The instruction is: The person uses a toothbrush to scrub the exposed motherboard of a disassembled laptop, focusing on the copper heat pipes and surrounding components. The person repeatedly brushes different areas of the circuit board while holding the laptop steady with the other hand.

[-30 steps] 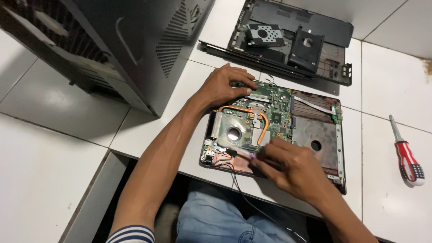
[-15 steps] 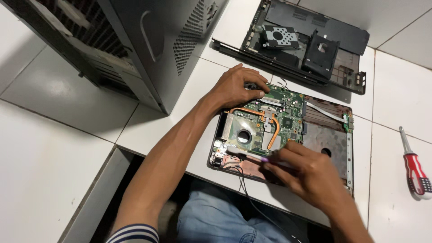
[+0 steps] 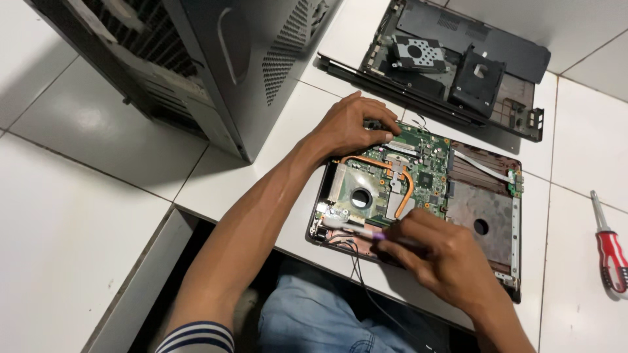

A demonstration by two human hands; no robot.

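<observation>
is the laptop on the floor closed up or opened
Opened. The laptop base lies with its cover off, the green circuit board and copper pipe bare. A separate black cover lies beyond it.

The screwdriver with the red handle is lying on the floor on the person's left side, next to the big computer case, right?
Not quite. The screwdriver with the red handle does lie on the white floor, but on the person's right side, past the opened laptop base. The big computer case stands on the left, far from it. The head view shows this.
</observation>
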